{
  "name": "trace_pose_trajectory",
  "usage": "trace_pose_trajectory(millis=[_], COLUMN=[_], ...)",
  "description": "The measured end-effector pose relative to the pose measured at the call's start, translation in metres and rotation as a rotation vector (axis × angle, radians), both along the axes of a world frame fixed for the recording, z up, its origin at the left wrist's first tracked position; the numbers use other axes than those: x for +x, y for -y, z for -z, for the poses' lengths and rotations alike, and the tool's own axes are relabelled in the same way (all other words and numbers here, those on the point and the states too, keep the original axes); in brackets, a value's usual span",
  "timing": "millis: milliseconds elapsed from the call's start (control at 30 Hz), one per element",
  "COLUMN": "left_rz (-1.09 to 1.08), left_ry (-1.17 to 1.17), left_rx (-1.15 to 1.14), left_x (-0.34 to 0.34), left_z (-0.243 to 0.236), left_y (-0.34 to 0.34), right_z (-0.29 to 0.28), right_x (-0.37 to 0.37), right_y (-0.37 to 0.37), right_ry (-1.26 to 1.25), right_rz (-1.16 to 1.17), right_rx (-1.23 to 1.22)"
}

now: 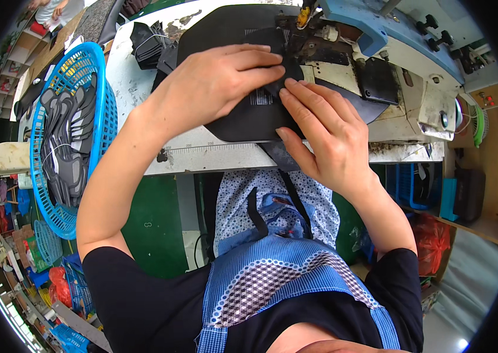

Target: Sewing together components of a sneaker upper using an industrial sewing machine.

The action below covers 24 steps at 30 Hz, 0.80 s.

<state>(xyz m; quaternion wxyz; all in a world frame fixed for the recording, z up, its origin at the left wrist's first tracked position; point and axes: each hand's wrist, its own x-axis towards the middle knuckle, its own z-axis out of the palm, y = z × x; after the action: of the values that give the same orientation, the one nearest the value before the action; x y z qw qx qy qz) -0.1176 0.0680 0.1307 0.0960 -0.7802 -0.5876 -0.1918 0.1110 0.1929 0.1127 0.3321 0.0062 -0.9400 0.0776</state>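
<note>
My left hand (225,79) lies with outstretched fingers on a small dark piece of material (267,37) by the needle area of a sewing machine (352,26). My right hand (328,126) rests just to its right, fingers flat on the same dark work and thumb apart near the front edge. Under both hands is a wide black flat sheet (210,32) with cut-off corners and striped marks. The fingertips almost meet. What lies beneath the fingers is hidden, and the needle point cannot be made out.
Left of the white worktable (128,88) stands a blue plastic basket (109,117) full of grey-black cut pieces (63,141), some tied in bundles. Another tied black bundle (152,44) lies at the table's far left. Under the right side are a blue crate (402,185) and a red bag (431,244).
</note>
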Motion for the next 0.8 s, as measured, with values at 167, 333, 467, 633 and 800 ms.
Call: trace_pose_trajectory(millis=[167, 333, 467, 633, 800], left_rz=[0.031, 0.011, -0.081, -0.173, -0.256], left_ry=[-0.036, -0.151, -0.301, -0.456, -0.472], left_rx=[-0.026, 0.014, 0.06, 0.069, 0.031], left_x=[-0.019, -0.025, -0.015, 0.01, 0.004], left_z=[-0.002, -0.007, -0.006, -0.007, -0.008], left_y=[-0.006, -0.011, -0.01, -0.011, -0.016], right_z=[0.001, 0.006, 0.008, 0.009, 0.01], right_x=[-0.01, -0.019, -0.021, -0.019, -0.02], right_y=[0.006, 0.007, 0.007, 0.006, 0.005], right_ry=[0.001, -0.034, -0.053, -0.057, -0.122], right_rz=[0.038, 0.076, 0.094, 0.112, 0.095], right_rx=[0.002, -0.008, -0.026, -0.015, -0.01])
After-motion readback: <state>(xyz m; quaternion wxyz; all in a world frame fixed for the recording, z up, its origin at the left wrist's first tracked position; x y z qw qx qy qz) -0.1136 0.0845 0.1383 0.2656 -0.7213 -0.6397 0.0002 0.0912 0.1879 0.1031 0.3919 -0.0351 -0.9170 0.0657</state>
